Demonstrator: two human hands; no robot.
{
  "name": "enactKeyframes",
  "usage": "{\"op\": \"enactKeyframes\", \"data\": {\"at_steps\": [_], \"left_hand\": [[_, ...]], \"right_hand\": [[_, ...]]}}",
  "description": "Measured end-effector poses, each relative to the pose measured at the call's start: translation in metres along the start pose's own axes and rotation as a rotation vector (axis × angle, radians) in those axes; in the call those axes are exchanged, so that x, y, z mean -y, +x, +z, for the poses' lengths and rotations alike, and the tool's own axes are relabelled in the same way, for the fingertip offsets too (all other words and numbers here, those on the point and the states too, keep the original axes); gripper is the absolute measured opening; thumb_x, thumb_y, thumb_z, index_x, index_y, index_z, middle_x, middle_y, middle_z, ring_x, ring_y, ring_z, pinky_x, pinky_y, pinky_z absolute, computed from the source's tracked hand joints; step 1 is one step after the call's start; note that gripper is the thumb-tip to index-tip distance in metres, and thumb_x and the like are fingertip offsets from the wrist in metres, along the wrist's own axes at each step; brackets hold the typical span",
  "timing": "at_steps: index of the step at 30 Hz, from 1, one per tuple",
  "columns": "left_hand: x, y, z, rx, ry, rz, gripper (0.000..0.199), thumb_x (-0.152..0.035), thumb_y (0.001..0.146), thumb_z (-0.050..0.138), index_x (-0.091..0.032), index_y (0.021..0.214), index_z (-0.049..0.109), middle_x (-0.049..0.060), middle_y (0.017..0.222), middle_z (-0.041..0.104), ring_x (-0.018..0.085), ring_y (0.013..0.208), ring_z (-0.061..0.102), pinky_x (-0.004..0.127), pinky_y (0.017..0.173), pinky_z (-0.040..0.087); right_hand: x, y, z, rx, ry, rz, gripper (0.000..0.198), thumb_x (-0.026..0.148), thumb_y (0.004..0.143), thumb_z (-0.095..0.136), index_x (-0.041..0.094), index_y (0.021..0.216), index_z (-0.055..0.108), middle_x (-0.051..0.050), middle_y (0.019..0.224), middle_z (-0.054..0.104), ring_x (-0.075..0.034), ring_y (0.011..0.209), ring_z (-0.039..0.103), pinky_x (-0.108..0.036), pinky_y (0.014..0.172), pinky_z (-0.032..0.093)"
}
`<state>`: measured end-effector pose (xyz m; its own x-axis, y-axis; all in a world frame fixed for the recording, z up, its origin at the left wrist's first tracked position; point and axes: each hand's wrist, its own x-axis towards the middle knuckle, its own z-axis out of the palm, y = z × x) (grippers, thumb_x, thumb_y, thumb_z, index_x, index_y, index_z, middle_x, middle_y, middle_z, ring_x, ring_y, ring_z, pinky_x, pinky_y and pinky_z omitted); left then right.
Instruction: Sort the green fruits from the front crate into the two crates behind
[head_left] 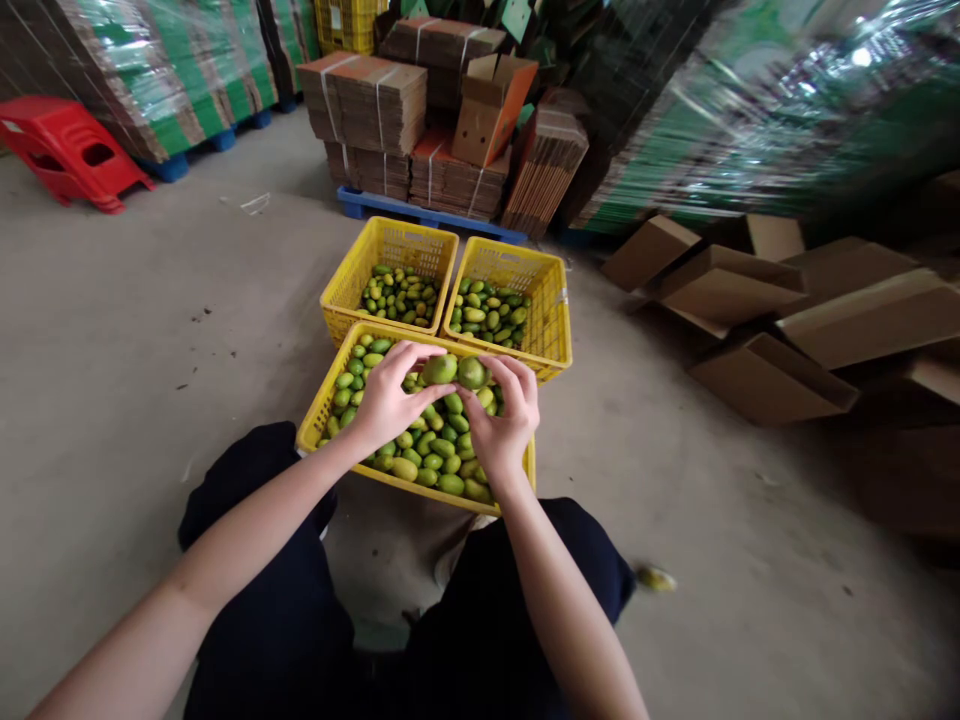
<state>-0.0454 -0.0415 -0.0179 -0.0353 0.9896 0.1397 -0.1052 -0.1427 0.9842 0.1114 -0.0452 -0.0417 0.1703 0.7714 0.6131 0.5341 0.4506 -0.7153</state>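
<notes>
Over the near yellow crate (319,405), my left hand (397,390) holds a green fruit (440,370) between thumb and fingers. My right hand (504,412) grips another green fruit (472,373), its round end turned up. The two fruits are side by side, nearly touching. Below them, the crate holds many oval green and yellow-green fruits (442,450); their exact kind is hard to tell. Behind it are a left yellow crate (349,270) and a right yellow crate (551,300), both partly filled with similar fruits.
A blue pallet (367,203) bears stacked flat cartons (367,105). Cardboard boxes (772,380) lie at right. A red stool (71,150) stands at far left, near wrapped pallet loads (180,60). One loose fruit (656,577) lies on the floor beside my right knee.
</notes>
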Motion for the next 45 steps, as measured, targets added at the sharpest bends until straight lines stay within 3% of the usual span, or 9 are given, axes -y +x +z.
{"op": "enactKeyframes", "data": {"at_steps": [4,8,17,23,29,34,38,42,45], "left_hand": [[0.002,0.011,-0.004,0.068,-0.362,-0.402,0.029,-0.017,0.068,0.083,-0.016,0.095,0.071,0.006,0.097,0.071,0.016,0.084,0.068,0.022,0.074,0.055],[0.005,0.019,-0.009,0.188,-0.687,-0.644,0.018,-0.024,0.087,0.065,-0.012,0.099,0.069,0.01,0.096,0.073,0.017,0.084,0.071,0.026,0.075,0.059],[0.012,0.023,-0.003,-0.019,-0.798,-0.812,0.024,-0.022,0.098,0.048,-0.005,0.102,0.065,0.012,0.086,0.072,0.014,0.079,0.073,0.02,0.071,0.061],[0.015,0.023,-0.002,-0.02,-0.59,-0.816,0.015,-0.021,0.091,0.061,-0.008,0.094,0.067,0.007,0.079,0.071,0.011,0.064,0.067,0.021,0.06,0.059],[0.02,0.012,0.004,0.042,-0.202,-0.557,0.028,-0.029,0.071,0.082,-0.014,0.084,0.063,0.001,0.085,0.064,0.009,0.07,0.062,0.017,0.057,0.053],[0.021,0.008,0.006,0.173,-0.162,-0.486,0.037,-0.036,0.068,0.084,-0.014,0.089,0.063,0.004,0.097,0.064,0.013,0.08,0.062,0.025,0.068,0.055],[0.019,0.007,0.004,0.216,-0.12,-0.376,0.042,-0.048,0.078,0.073,-0.015,0.101,0.066,0.007,0.102,0.065,0.014,0.078,0.06,0.031,0.074,0.055],[0.02,0.011,-0.005,0.122,0.213,-0.122,0.042,-0.051,0.079,0.069,-0.018,0.105,0.066,0.009,0.112,0.062,0.019,0.092,0.058,0.035,0.088,0.05],[0.022,0.011,-0.011,0.243,0.467,0.053,0.043,-0.052,0.077,0.072,-0.02,0.105,0.066,0.009,0.11,0.061,0.024,0.107,0.056,0.039,0.098,0.045]], "right_hand": [[0.003,0.008,-0.003,0.127,0.524,0.387,0.029,0.033,0.068,0.08,0.026,0.095,0.069,-0.004,0.098,0.07,-0.023,0.096,0.065,-0.041,0.086,0.055],[0.002,0.013,-0.004,0.236,1.002,0.773,0.023,0.04,0.07,0.077,0.025,0.085,0.07,-0.002,0.088,0.073,-0.022,0.086,0.069,-0.037,0.076,0.057],[-0.01,0.016,0.003,0.295,1.064,1.278,0.026,0.043,0.081,0.069,0.016,0.079,0.069,-0.005,0.067,0.072,-0.013,0.056,0.066,-0.024,0.058,0.056],[-0.008,0.009,0.009,0.314,0.963,1.199,0.017,0.034,0.076,0.069,0.021,0.087,0.066,-0.004,0.077,0.073,-0.016,0.06,0.065,-0.027,0.053,0.055],[0.001,-0.008,0.023,0.377,0.976,1.118,0.039,0.05,0.073,0.069,0.026,0.102,0.06,0.002,0.086,0.064,-0.012,0.062,0.056,-0.023,0.047,0.047],[0.003,-0.012,0.026,0.45,0.938,1.039,0.047,0.054,0.067,0.076,0.027,0.102,0.061,0.003,0.089,0.06,-0.011,0.067,0.054,-0.021,0.049,0.043],[0.005,-0.008,0.022,0.458,1.022,1.0,0.034,0.049,0.071,0.074,0.025,0.092,0.062,0.004,0.074,0.057,-0.011,0.06,0.049,-0.021,0.048,0.039],[0.01,-0.002,0.015,0.447,1.245,0.985,0.033,0.046,0.074,0.063,0.024,0.098,0.065,0.001,0.075,0.061,-0.014,0.061,0.052,-0.025,0.049,0.041],[0.014,0.001,0.007,0.478,1.35,0.916,0.046,0.048,0.074,0.058,0.026,0.114,0.063,-0.001,0.083,0.065,-0.015,0.062,0.054,-0.026,0.049,0.042]]}}
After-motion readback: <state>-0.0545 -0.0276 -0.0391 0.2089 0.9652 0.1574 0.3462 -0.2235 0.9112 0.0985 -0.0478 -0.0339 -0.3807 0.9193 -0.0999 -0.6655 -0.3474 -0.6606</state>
